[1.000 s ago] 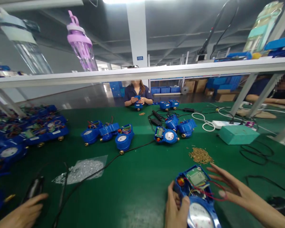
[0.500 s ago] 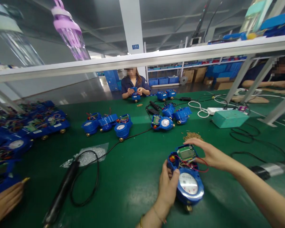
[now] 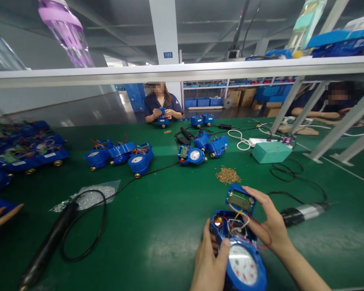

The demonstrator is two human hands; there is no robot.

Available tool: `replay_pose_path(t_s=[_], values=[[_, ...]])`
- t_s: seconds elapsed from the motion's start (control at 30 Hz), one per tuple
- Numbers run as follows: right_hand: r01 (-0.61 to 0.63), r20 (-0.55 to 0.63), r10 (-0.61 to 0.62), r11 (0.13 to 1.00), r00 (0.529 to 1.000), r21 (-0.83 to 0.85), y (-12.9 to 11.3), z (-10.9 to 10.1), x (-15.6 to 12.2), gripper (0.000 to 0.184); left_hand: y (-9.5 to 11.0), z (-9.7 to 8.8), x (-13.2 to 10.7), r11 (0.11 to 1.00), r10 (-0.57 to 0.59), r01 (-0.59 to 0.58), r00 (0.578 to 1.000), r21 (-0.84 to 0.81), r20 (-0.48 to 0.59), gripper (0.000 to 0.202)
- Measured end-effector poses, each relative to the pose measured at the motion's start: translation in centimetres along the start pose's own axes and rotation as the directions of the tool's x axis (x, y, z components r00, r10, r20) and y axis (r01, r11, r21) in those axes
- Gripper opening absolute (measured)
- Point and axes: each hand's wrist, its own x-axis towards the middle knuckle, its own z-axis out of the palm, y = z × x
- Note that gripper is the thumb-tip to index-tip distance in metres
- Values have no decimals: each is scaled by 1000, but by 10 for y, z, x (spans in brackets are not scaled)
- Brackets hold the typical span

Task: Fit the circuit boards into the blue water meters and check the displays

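A blue water meter (image 3: 245, 264) with a round white dial lies low in the head view, its wiring compartment uncovered. My left hand (image 3: 210, 258) is wrapped round its left side, thumb by the dial. Between the thumb and fingers of my right hand (image 3: 268, 222) is the meter's blue cover (image 3: 240, 199), which carries a green circuit board with a small display. It is lifted off the body and tilted, and thin coloured wires (image 3: 238, 222) run from it into the compartment. The cover's far edge points toward a pile of small brass screws (image 3: 228, 175).
Several blue meters (image 3: 141, 158) stand across the green table (image 3: 157, 218), more crowd the left. A black electric screwdriver (image 3: 48, 244) lies left, another (image 3: 305, 213) right. A bag of small clear parts (image 3: 94, 196), a teal box (image 3: 272, 152) and an overhead shelf (image 3: 182, 72) are around. Co-workers sit opposite.
My right hand has raised the cover with its board away from the meter body, showing the wires beneath. My left hand still grips the meter. The view has swung a little to the right.
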Motion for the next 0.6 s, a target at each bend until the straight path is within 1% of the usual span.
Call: replay_pose_path(t_s=[0.03, 0.07, 0.13, 0.17, 0.2, 0.27, 0.33, 0.4, 0.47, 0.6], values=[[10, -9, -10, 1000, 1000, 8, 0, -2, -1, 51, 8, -6, 2, 998, 28, -25, 998, 52, -49, 66], [23, -18, -23, 1000, 1000, 18, -1, -3, -1, 52, 18, -12, 6, 992, 84, -73, 990, 99, -113, 60], [54, -36, -53, 998, 998, 34, -2, -5, 1, 52, 42, -21, 16, 966, 227, -196, 955, 167, -191, 45], [70, -45, -69, 997, 997, 42, -3, -6, 3, 52, 55, -23, 23, 952, 276, -241, 942, 187, -192, 36], [86, -54, -83, 995, 995, 49, -3, -6, 4, 52, 66, -23, 30, 944, 299, -264, 939, 197, -171, 27], [114, -63, -110, 992, 992, 59, -3, -7, 7, 53, 83, -17, 43, 949, 289, -269, 951, 167, -109, 16], [140, -60, -136, 988, 989, 63, -3, -6, 8, 53, 92, -7, 51, 968, 235, -226, 969, 111, -74, 12], [163, -53, -160, 985, 986, 64, -3, -5, 9, 53, 95, 1, 53, 982, 178, -173, 981, 69, -77, 13], [182, -48, -180, 981, 983, 61, -3, -5, 10, 55, 96, 6, 50, 989, 142, -138, 985, 49, -93, 15], [211, -23, -211, 977, 977, 16, -5, -7, 13, 61, 97, 6, 43, 990, 136, -133, 984, 36, -115, 15]])
